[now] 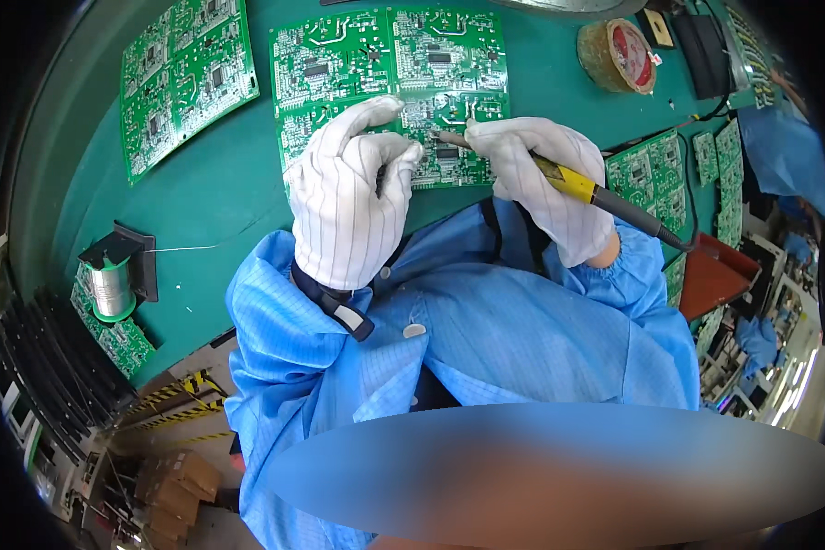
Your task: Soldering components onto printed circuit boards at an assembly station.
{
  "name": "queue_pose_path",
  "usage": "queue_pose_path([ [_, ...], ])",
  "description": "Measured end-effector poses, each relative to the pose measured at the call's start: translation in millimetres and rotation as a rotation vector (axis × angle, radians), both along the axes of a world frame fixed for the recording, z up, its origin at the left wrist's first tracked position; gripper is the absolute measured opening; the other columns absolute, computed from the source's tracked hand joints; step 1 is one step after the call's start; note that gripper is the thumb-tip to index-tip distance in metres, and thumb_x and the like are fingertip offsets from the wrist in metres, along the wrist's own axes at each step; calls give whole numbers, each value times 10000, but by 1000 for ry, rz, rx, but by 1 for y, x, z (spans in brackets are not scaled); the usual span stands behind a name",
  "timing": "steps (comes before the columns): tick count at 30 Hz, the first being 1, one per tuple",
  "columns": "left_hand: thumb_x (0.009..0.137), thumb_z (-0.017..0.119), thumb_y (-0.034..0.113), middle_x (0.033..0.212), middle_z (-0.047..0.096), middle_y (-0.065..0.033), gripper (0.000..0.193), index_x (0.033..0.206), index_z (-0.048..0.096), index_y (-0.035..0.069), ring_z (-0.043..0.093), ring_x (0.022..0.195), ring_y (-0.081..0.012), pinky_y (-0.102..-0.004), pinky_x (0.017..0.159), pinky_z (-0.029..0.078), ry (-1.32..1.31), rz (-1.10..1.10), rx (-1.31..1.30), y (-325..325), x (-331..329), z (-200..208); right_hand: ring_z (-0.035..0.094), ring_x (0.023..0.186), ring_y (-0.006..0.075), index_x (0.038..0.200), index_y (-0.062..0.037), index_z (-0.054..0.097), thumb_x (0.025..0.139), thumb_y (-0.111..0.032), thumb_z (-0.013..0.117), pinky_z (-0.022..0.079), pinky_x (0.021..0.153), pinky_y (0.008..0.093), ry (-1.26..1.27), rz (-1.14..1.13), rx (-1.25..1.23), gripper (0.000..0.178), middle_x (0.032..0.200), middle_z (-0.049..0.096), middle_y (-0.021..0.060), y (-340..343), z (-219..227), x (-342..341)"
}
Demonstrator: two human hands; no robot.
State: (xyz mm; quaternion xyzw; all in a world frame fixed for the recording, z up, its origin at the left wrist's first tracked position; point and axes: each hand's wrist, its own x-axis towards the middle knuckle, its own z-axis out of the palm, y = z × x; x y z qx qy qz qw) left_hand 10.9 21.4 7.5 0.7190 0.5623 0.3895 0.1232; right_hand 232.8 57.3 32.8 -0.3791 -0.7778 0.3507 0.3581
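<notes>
A green circuit board panel (pixel 390 82), set with many small parts, lies flat on the bench in front of me. My right hand (pixel 550 179), in a white striped glove, grips a soldering iron (pixel 568 181) with a yellow and black handle. Its metal tip points left, at the panel's lower right section. Over the lower left section is my left hand (pixel 353 197), gloved the same way. Its thumb and fingers are closed near the iron's tip, and anything pinched there is too small to make out. A black-banded strap (pixel 335 307) circles the left wrist.
At left, a solder wire spool (pixel 112 291) sits in a black holder, its wire trailing right. Another board panel (pixel 188 82) lies at the far left. A tape roll (pixel 617 57) stands far right. More boards (pixel 649 179) and a red-brown tray (pixel 717 275) are at right.
</notes>
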Motion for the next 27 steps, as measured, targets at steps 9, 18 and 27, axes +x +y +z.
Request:
queue_pose_path([
  [9,777,802,62,1148,700,-54,198,911,660,102,680,992,-282,-410,845,529,7,-11,14,2,1,0,745,806,240,1012,-4,730,955,-92,693,588,716,328,-46,-3,70,111,924,759,131,2,0,-1],
  [18,814,784,51,1196,698,-93,212,974,653,94,693,937,-274,-413,821,535,20,-53,32,3,-2,-2,744,799,244,1002,-9,735,945,-86,706,586,715,328,-62,9,146,100,917,757,130,5,-5,-2],
  [27,785,801,73,1177,693,-46,204,922,654,108,670,1014,-279,-413,867,523,30,-20,41,2,0,-1,741,788,237,1008,-20,724,934,-92,726,583,702,323,-9,-8,34,103,914,757,115,5,-2,0],
])
